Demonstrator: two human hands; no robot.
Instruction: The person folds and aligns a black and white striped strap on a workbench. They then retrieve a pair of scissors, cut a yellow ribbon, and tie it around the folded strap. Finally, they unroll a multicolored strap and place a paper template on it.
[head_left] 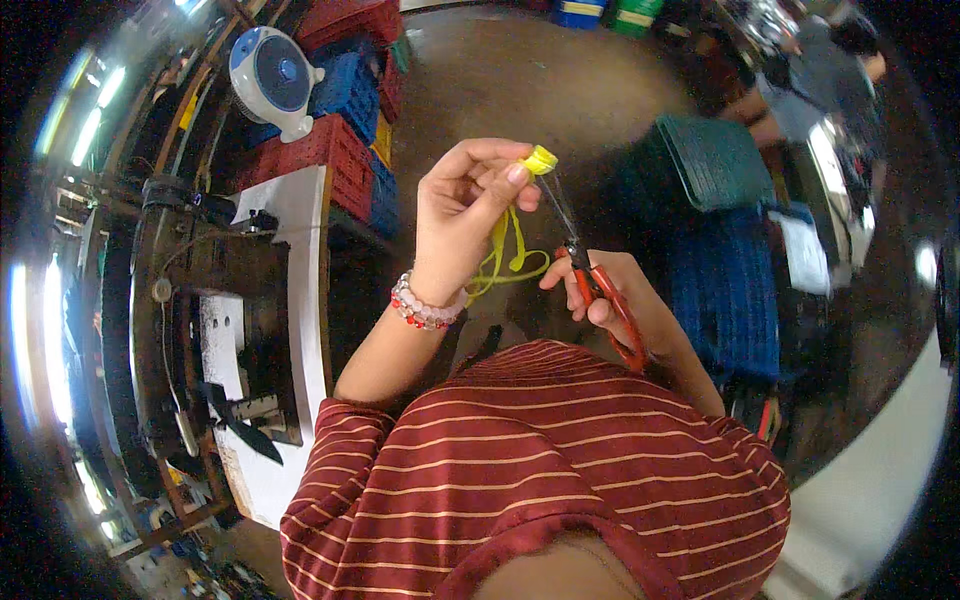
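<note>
My left hand is raised in front of my chest, its thumb and fingers pinching a small bunched piece of bright yellow ribbon. From that hand a loose, thin yellow-green strip hangs down in loops. Lower and to the right, my right hand is closed around scissors with orange-red handles. Their thin blades point up and left, with the tips close to the yellow bunch; whether they touch it is too fine to tell. A beaded bracelet circles my left wrist.
At left, a sewing machine stands on a white-topped table. Beyond it are red crates, blue crates and a white-and-blue fan. To the right stand stacked blue crates under a dark green crate. Another person is at the upper right.
</note>
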